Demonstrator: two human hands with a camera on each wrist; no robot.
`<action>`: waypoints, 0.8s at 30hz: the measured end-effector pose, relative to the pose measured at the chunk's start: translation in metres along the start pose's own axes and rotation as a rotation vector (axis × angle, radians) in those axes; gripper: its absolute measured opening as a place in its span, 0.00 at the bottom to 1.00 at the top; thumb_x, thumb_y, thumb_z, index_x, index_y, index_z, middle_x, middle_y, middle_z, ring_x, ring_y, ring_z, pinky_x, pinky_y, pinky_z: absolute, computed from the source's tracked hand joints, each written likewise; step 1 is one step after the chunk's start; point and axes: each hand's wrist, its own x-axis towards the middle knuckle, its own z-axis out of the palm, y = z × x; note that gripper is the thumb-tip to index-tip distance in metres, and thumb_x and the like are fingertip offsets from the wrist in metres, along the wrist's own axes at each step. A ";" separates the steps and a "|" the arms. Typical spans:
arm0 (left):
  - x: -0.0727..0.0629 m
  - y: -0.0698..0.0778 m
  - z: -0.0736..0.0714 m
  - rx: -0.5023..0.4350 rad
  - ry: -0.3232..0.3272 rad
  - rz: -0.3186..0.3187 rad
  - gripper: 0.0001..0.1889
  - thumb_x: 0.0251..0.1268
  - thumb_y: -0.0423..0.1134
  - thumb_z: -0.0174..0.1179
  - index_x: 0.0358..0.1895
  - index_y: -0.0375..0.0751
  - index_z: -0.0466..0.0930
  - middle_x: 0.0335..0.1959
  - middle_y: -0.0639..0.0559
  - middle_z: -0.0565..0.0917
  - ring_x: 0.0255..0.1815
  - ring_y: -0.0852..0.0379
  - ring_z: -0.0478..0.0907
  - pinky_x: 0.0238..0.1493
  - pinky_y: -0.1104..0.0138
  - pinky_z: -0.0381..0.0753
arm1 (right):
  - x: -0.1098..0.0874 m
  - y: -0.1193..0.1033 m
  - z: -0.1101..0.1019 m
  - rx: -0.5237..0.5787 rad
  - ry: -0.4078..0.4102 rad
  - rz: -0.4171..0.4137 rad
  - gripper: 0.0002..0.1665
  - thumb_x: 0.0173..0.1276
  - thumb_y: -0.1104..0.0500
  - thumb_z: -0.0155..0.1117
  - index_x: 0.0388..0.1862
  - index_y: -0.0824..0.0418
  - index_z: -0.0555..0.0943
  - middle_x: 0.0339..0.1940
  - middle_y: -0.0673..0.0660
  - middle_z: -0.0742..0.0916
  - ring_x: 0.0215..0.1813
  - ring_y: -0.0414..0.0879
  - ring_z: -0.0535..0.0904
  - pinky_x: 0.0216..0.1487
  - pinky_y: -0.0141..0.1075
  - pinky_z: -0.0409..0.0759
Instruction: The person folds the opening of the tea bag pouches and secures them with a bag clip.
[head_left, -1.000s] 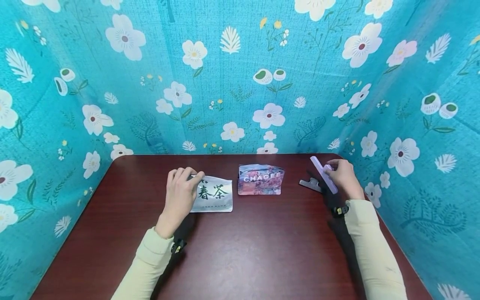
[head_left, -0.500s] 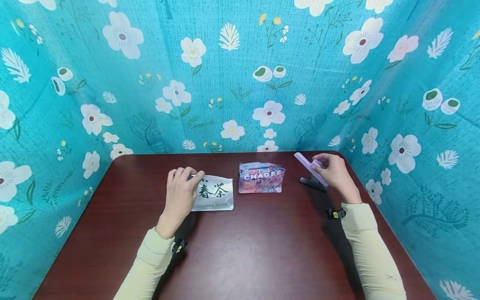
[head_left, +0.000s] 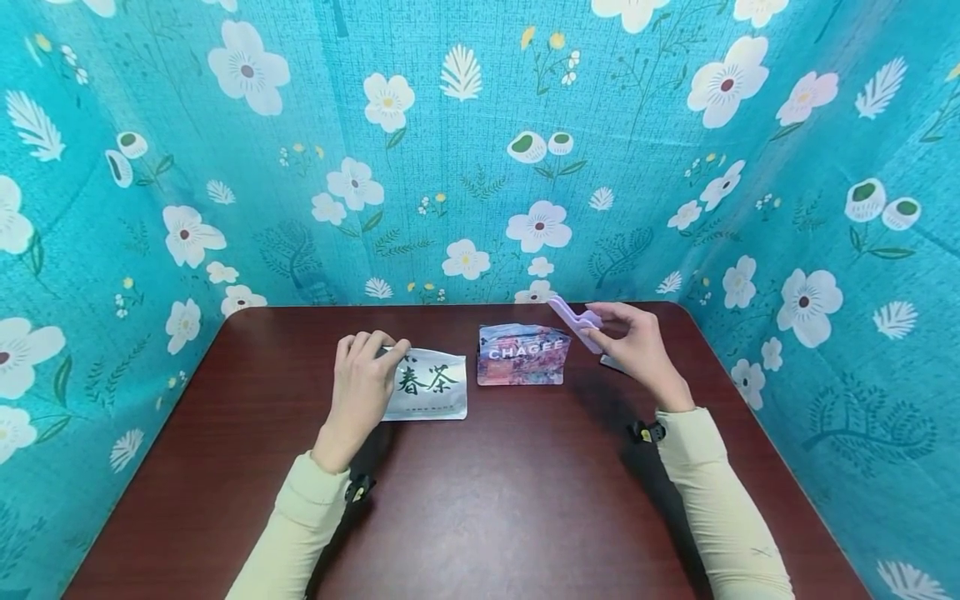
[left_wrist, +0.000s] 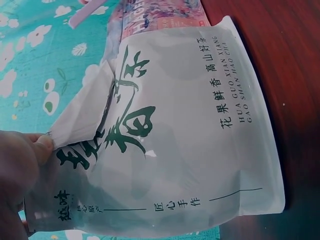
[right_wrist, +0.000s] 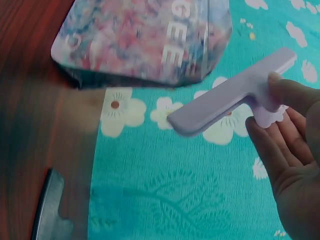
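Observation:
My left hand (head_left: 363, 392) grips the upper left part of a silver tea bag (left_wrist: 175, 120) with dark green characters. The bag stands upright, and in the left wrist view its top edge is folded over near my fingers. In my right hand (head_left: 637, 346) is a light purple bag clip (right_wrist: 230, 95), pinched by its handle between thumb and fingers. The clip hangs in the air, just right of a pink and blue CHAGEE bag (head_left: 522, 357) that stands on the table. A dark grey clip (right_wrist: 50, 207) lies on the table below my right hand, partly hidden in the head view.
The dark red-brown table (head_left: 480, 492) extends toward me. Behind it and along both sides hangs a turquoise flowered cloth (head_left: 465, 167). The CHAGEE bag stands close to the right edge of the silver bag.
My right hand has lifted the purple clip and carried it left, away from the grey clip and toward the CHAGEE bag. The left hand and silver bag stay in place.

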 end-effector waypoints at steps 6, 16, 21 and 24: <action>0.000 0.000 0.002 -0.003 0.019 -0.012 0.14 0.62 0.23 0.66 0.44 0.45 0.90 0.34 0.47 0.81 0.38 0.45 0.75 0.50 0.48 0.70 | 0.001 -0.024 0.012 0.047 -0.009 0.006 0.26 0.55 0.74 0.77 0.54 0.71 0.84 0.46 0.69 0.89 0.44 0.61 0.88 0.41 0.54 0.85; 0.000 -0.001 0.003 0.000 0.027 -0.013 0.13 0.62 0.23 0.65 0.44 0.45 0.90 0.33 0.47 0.80 0.38 0.46 0.75 0.50 0.48 0.70 | -0.001 -0.062 0.028 0.134 -0.081 -0.070 0.20 0.55 0.77 0.75 0.48 0.73 0.83 0.45 0.67 0.87 0.43 0.58 0.85 0.48 0.49 0.85; -0.001 -0.001 0.004 0.000 0.022 -0.017 0.13 0.63 0.24 0.65 0.44 0.45 0.90 0.34 0.47 0.80 0.38 0.45 0.75 0.50 0.48 0.70 | -0.002 -0.046 0.044 0.171 -0.127 -0.052 0.20 0.55 0.77 0.74 0.48 0.71 0.84 0.44 0.66 0.87 0.43 0.58 0.85 0.48 0.57 0.83; 0.000 0.000 0.003 -0.002 0.027 -0.014 0.13 0.62 0.24 0.65 0.44 0.45 0.90 0.34 0.47 0.80 0.38 0.45 0.75 0.50 0.48 0.70 | -0.004 -0.037 0.052 0.177 -0.151 -0.036 0.19 0.57 0.73 0.75 0.49 0.65 0.85 0.45 0.61 0.87 0.44 0.53 0.85 0.48 0.56 0.84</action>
